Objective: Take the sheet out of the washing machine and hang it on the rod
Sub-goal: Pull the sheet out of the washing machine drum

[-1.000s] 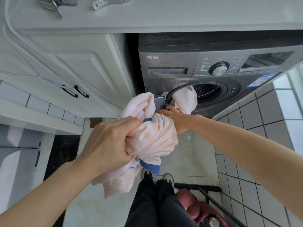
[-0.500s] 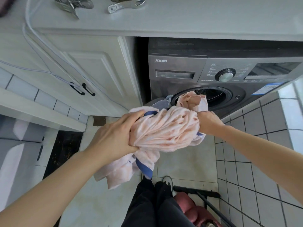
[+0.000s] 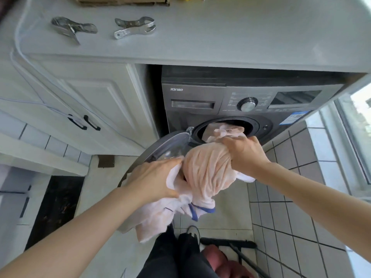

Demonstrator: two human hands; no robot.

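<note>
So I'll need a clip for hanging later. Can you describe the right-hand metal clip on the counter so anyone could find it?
Start at the grey washing machine and look up to the pale countertop above it. Left of the machine, over the white cabinet, two metal clips lie side by side. The right-hand clip lies flat on its side showing its wavy jaws, while the left-hand clip looks narrower with a pointed handle.

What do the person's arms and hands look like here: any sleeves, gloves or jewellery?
Both forearms are bare as far as the head view shows, with no sleeves reaching the wrists. The left hand and right hand wear no gloves, and no watch, bracelet or ring is visible. The only clothing in view is dark trousers at the bottom of the frame.
</note>
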